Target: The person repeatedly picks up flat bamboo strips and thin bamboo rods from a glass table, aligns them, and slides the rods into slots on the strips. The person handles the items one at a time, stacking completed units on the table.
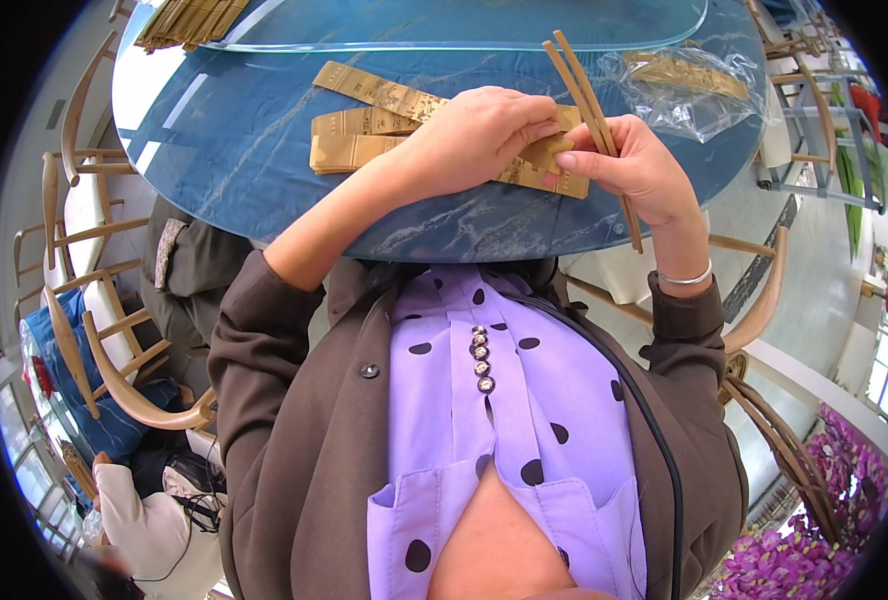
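chopsticks [592, 110]: 2, pinched shut in right hand [636, 170], long axis steep, tips up-left
left hand [474, 135]: closed on paper sleeve [549, 158], touching them

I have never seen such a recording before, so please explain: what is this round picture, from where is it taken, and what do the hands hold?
A wide-angle camera worn on a person's head looks down, so edges bend. No machine: two bare hands. The right hand holds a pair of chopsticks. The left hand pinches a tan paper sleeve at the chopsticks. More sleeves lie on the blue table, and a clear bag lies further right.
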